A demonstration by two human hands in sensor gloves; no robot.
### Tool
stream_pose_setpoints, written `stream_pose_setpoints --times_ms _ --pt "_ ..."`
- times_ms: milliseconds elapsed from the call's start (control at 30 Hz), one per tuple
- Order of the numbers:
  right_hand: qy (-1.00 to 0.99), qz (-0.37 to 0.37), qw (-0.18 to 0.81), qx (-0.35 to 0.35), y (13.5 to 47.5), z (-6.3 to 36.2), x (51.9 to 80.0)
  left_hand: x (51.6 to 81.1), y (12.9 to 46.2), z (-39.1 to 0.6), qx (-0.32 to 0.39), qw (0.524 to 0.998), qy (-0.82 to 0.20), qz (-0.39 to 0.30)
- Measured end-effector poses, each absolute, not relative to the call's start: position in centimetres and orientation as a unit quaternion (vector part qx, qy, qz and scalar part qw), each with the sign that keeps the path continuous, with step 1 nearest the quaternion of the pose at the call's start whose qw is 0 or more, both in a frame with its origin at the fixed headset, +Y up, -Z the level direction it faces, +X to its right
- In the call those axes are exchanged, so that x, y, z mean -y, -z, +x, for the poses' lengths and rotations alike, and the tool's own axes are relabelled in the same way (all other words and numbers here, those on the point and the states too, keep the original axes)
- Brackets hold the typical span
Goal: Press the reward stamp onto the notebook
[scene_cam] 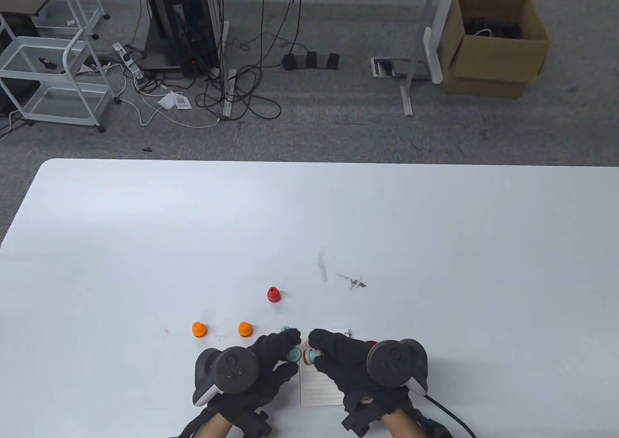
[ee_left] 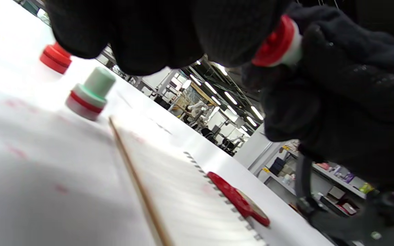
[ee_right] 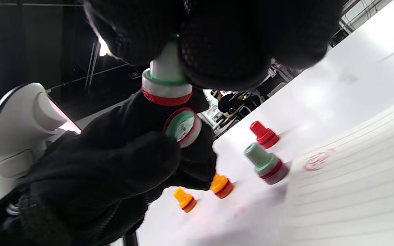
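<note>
Right now the right hand (scene_cam: 338,356) pinches a small stamp (ee_right: 166,83) by its pale green handle, with the fingers (ee_right: 224,51) wrapped around it. The stamp has a white and red ring at the bottom. The left hand (scene_cam: 273,358) holds a round cap (ee_right: 182,127) just beside that stamp. The cap is green inside with a red rim. Both hands are close together, low over the top part of the notebook (scene_cam: 319,385).

The notebook lies flat on the white table (scene_cam: 309,225), between the two hands. It has lined pages, and one red stamp mark (ee_right: 316,160) shows near a corner of the page. A red flat thing (ee_left: 238,200) lies at the spiral edge of the notebook.

Another green stamp (ee_right: 265,164) stands on the table just beside the notebook. A red stamp (scene_cam: 273,294) stands farther back. Two orange stamps (scene_cam: 198,329) stand off to the left, a little apart from each other.
</note>
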State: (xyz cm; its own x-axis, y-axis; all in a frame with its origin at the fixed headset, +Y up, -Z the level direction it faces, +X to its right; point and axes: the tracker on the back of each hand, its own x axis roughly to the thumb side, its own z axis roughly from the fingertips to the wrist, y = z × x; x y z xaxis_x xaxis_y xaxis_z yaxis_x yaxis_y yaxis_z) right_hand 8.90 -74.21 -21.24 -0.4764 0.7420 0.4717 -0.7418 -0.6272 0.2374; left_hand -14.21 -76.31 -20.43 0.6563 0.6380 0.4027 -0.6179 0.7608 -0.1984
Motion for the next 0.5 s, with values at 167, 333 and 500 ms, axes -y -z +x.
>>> stream_pose_setpoints --times_ms 167,333,500 --pt "-0.855 0.279 0.436 0.006 21.02 8.54 74.27 76.37 20.42 -14.08 0.240 0.899 -0.366 -0.017" --pt "-0.859 0.281 0.428 0.010 21.01 8.55 74.25 76.46 20.47 -14.38 0.246 0.886 -0.393 -0.012" --pt "-0.857 0.284 0.429 0.009 21.07 8.66 74.19 76.67 20.51 -14.52 0.248 0.880 -0.405 -0.015"
